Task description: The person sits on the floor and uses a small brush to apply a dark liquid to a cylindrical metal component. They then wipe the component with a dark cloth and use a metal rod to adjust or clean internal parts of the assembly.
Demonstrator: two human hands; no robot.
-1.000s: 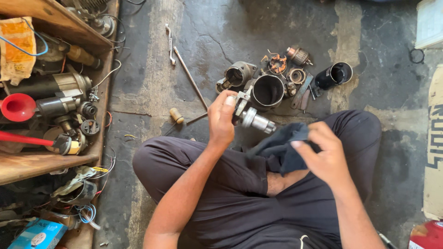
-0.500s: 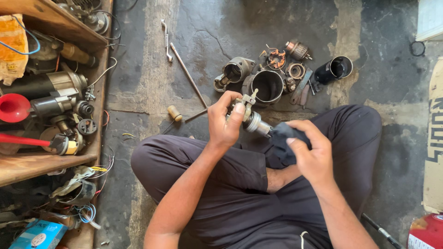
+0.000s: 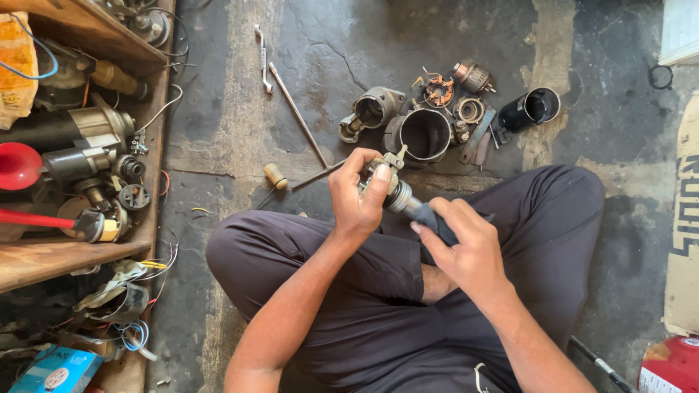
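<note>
I sit cross-legged on a concrete floor. My left hand (image 3: 358,196) grips the upper end of a small metal motor part (image 3: 392,182), a cylindrical shaft piece with a bracket on top. My right hand (image 3: 466,244) is wrapped around a dark cloth (image 3: 438,220) pressed against the lower end of the same part. Both hands hover over my lap, in dark trousers.
Beyond my knees lie a round metal housing (image 3: 424,133), a smaller motor casing (image 3: 375,109), a copper-wound armature (image 3: 472,76), a black tube (image 3: 534,108), a long rod (image 3: 297,111) and a spanner (image 3: 262,54). A wooden shelf (image 3: 51,255) with motor parts and a red funnel (image 3: 16,165) stands at left.
My right hand came in from the right with the cloth and now closes it around the part's lower end. My left hand has kept hold of the part.
</note>
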